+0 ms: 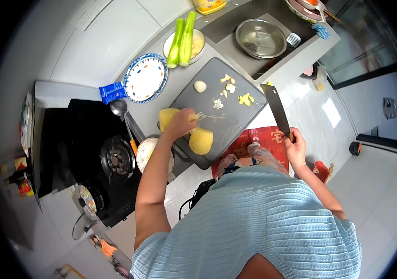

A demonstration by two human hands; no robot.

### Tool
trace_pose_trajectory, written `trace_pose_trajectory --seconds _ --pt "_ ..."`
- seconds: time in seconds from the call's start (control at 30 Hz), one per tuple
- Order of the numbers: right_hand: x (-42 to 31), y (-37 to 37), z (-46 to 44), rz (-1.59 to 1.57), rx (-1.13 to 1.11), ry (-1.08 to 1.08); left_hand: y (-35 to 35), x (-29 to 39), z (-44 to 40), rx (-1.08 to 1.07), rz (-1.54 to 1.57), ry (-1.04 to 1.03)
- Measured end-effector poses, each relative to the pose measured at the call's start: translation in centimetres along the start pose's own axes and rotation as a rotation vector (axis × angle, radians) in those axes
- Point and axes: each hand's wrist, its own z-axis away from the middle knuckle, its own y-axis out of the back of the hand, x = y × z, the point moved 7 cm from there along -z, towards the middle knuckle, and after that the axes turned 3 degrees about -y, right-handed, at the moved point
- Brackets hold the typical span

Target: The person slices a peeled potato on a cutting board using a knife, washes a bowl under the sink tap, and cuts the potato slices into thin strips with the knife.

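Note:
On the grey cutting board [226,125], my left hand [181,123] is closed round some thin pale strips [199,116]. Beside that hand are a yellow peeled piece [167,117] and a rounder one [201,141]. My right hand [295,148] grips the handle of a cleaver [276,106], whose blade points away from me off the board's right edge. A whole white bulb [200,86], a small white chopped pile [218,103], garlic cloves [230,87] and yellow slices [245,99] lie on the far half of the board.
Green stalks [186,44] rest across a bowl beyond the board. A blue-rimmed plate [146,78] and ladle [119,108] are left, near the black stove [82,144]. A patterned bowl [148,155] sits near my left forearm. The sink holds a metal basin [261,39].

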Motion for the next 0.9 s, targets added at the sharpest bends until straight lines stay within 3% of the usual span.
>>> trace_pose_trajectory --seconds 0.07,0.13,0.27,0.33,0.37,0.5,0.53,0.6,0.67,0.73,0.87,0.9 --pt "1.0 -0.7 -0.4 -0.028 -0.035 -0.017 2.8 0.6 3.4 0.050 0.048 0.051" --pt "1.7 -1.6 -0.8 -0.031 -0.062 -0.011 5.6 0.2 7.7 0.145 0.105 0.272" --pt "2.8 -3.2 -1.6 -0.097 -0.142 -0.085 5.8 -4.9 15.4 0.178 0.114 0.420" --pt "2.8 -3.8 -1.8 -0.092 -0.174 -0.081 5.5 -6.2 18.2 0.268 -0.151 0.452" --pt "2.8 -4.1 -1.9 -0.088 -0.184 -0.078 4.8 -6.1 19.0 0.214 -0.255 0.419" --pt "0.3 -5.1 -1.8 -0.033 -0.206 -0.063 5.5 -7.7 19.0 0.311 -0.349 0.572" --pt "-0.4 -5.2 -1.7 -0.010 -0.200 -0.024 5.7 -7.8 18.5 0.312 -0.344 0.574" --pt "-1.3 -5.2 -1.7 0.015 -0.190 0.019 7.4 -6.2 17.2 0.539 -0.345 0.428" --pt "-1.6 -4.9 -1.6 0.040 -0.184 0.020 6.9 -6.6 14.6 0.509 -0.306 0.413" --pt "-2.1 -4.6 -1.4 0.036 -0.161 0.010 6.2 -4.8 11.0 0.589 -0.325 0.132" --pt "-1.4 -3.1 -0.8 0.020 -0.088 -0.032 4.1 -4.0 5.8 0.520 -0.337 0.036" --pt "-1.1 -2.4 -0.6 0.024 -0.068 -0.046 3.7 -5.0 4.9 0.483 -0.343 0.097"
